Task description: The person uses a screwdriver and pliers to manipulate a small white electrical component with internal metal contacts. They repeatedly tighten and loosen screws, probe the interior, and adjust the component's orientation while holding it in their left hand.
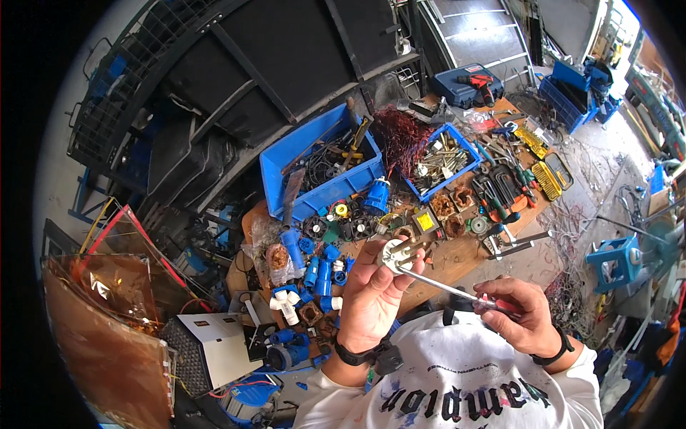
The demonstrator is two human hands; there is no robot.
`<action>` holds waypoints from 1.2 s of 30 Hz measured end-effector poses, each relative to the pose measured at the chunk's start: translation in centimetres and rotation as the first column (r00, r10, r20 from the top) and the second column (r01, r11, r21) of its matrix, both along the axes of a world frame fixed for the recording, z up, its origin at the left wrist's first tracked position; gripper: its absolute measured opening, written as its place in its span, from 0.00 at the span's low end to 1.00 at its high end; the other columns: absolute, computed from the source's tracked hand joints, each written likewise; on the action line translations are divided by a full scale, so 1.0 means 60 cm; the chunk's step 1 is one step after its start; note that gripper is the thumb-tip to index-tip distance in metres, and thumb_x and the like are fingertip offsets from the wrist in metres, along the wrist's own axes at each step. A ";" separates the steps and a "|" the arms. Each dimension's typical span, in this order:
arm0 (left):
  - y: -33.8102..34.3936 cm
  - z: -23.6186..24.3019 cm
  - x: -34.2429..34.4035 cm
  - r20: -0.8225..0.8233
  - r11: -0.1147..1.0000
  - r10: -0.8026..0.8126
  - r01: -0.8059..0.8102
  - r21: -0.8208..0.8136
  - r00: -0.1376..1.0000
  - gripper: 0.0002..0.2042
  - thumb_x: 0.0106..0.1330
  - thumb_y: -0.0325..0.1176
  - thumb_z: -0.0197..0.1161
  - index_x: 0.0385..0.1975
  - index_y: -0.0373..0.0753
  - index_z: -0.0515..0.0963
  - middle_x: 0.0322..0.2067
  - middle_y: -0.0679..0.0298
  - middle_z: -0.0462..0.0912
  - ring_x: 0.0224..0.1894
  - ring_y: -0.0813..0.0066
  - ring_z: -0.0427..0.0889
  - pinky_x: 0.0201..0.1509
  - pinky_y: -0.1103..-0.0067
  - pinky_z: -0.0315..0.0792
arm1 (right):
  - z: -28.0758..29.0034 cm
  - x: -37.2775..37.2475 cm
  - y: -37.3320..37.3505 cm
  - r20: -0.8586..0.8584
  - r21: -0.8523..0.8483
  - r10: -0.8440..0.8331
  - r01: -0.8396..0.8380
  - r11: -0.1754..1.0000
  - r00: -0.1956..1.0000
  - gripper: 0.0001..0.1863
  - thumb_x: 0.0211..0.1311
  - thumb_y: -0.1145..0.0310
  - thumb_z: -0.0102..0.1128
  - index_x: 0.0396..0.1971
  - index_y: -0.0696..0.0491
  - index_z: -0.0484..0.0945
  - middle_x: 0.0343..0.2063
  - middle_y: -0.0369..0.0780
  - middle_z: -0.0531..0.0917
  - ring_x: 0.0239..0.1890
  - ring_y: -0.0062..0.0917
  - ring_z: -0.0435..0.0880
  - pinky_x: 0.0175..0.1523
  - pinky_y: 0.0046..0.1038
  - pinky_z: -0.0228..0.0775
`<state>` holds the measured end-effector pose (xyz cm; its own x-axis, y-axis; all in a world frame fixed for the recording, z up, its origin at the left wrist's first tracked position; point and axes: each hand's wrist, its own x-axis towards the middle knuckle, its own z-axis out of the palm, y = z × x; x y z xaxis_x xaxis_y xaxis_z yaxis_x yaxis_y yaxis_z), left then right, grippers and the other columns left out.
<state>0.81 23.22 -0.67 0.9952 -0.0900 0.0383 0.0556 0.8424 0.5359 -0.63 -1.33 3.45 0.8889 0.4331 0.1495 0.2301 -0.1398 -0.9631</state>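
Up in front of my chest, my left hand [372, 300] grips a round white plug insert [390, 257] between thumb and fingers. Brass-coloured pins stick out of its right side. My right hand [524, 312] is closed on the red handle of a screwdriver [446, 288]. Its long metal shaft points left, and the tip meets the insert near my left thumb; whether it sits in a screw is too small to tell. Below the left hand's side lie blue plug housings [321, 277] and a white pipe-like fitting [287, 306].
On the wooden table [457, 266] stand a large blue crate [275, 179] of cables and tools and a smaller blue tray [468, 166] of metal parts. Pliers, clamps and a yellow bit case [550, 177] lie at right. A red drill [480, 84] rests on a blue toolbox [450, 89].
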 end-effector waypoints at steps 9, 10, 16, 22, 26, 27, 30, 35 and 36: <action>-0.002 0.006 -0.010 0.143 0.931 0.189 -0.224 0.290 0.972 0.18 0.63 0.27 0.63 0.52 0.38 0.70 0.55 0.52 0.72 0.55 0.54 0.77 0.57 0.65 0.76 | 0.006 -0.005 0.006 0.058 -0.072 -0.050 0.054 0.996 0.997 0.17 0.55 0.72 0.66 0.45 0.60 0.77 0.31 0.43 0.83 0.29 0.29 0.83 0.35 0.24 0.73; 0.000 0.005 -0.011 0.175 0.909 0.208 -0.257 0.329 0.962 0.18 0.63 0.26 0.63 0.52 0.38 0.70 0.55 0.52 0.72 0.55 0.55 0.77 0.56 0.65 0.77 | 0.009 -0.005 0.005 0.074 -0.086 -0.045 0.051 0.995 0.996 0.17 0.55 0.73 0.66 0.44 0.60 0.77 0.31 0.43 0.83 0.29 0.29 0.83 0.35 0.24 0.73; 0.008 0.004 -0.013 0.273 0.833 0.240 -0.342 0.435 0.932 0.18 0.63 0.24 0.63 0.52 0.36 0.71 0.55 0.52 0.72 0.53 0.57 0.78 0.55 0.64 0.77 | 0.027 -0.004 -0.002 0.105 -0.173 -0.024 0.042 0.984 0.994 0.17 0.53 0.73 0.66 0.44 0.59 0.78 0.30 0.43 0.82 0.28 0.29 0.83 0.34 0.24 0.72; 0.008 0.009 -0.015 0.258 0.856 0.209 -0.304 0.419 0.943 0.21 0.60 0.20 0.64 0.54 0.36 0.72 0.55 0.53 0.73 0.53 0.58 0.78 0.57 0.68 0.74 | 0.021 -0.007 -0.009 0.124 -0.172 -0.033 0.054 0.984 0.992 0.16 0.53 0.73 0.66 0.43 0.59 0.79 0.29 0.42 0.82 0.27 0.29 0.82 0.33 0.25 0.72; 0.007 0.009 -0.014 0.277 0.851 0.198 -0.305 0.428 0.940 0.22 0.59 0.20 0.64 0.54 0.36 0.71 0.55 0.52 0.73 0.53 0.57 0.78 0.57 0.67 0.75 | 0.020 -0.011 -0.011 0.101 -0.151 -0.050 0.065 0.986 0.994 0.16 0.53 0.72 0.67 0.42 0.58 0.79 0.29 0.42 0.82 0.26 0.28 0.82 0.32 0.25 0.71; 0.007 0.010 -0.014 0.279 0.850 0.196 -0.305 0.429 0.940 0.22 0.59 0.20 0.64 0.54 0.36 0.71 0.55 0.52 0.73 0.53 0.57 0.78 0.56 0.67 0.76 | 0.019 -0.012 -0.012 0.094 -0.146 -0.053 0.067 0.987 0.994 0.16 0.53 0.72 0.67 0.42 0.58 0.79 0.29 0.42 0.82 0.26 0.28 0.82 0.32 0.25 0.71; 0.007 0.011 -0.014 0.295 0.851 0.190 -0.306 0.426 0.936 0.22 0.60 0.20 0.64 0.55 0.35 0.71 0.55 0.52 0.72 0.53 0.56 0.77 0.56 0.66 0.76 | 0.019 -0.015 -0.016 0.075 -0.149 -0.049 0.059 0.987 0.996 0.15 0.53 0.72 0.67 0.42 0.58 0.79 0.30 0.42 0.83 0.26 0.28 0.82 0.32 0.25 0.72; 0.005 0.011 -0.013 0.322 0.859 0.159 -0.291 0.420 0.933 0.21 0.61 0.20 0.63 0.55 0.36 0.71 0.56 0.51 0.72 0.54 0.56 0.77 0.55 0.65 0.77 | 0.020 -0.016 -0.018 0.060 -0.130 -0.046 0.054 0.990 0.997 0.15 0.53 0.72 0.66 0.41 0.58 0.80 0.32 0.43 0.83 0.28 0.29 0.84 0.34 0.25 0.73; 0.006 0.010 -0.013 0.324 0.857 0.155 -0.290 0.425 0.933 0.21 0.61 0.20 0.63 0.55 0.36 0.71 0.56 0.51 0.72 0.54 0.56 0.77 0.55 0.65 0.77 | 0.024 -0.015 -0.020 0.056 -0.144 -0.038 0.046 0.988 0.998 0.15 0.53 0.72 0.66 0.41 0.58 0.80 0.32 0.43 0.83 0.29 0.29 0.84 0.34 0.25 0.74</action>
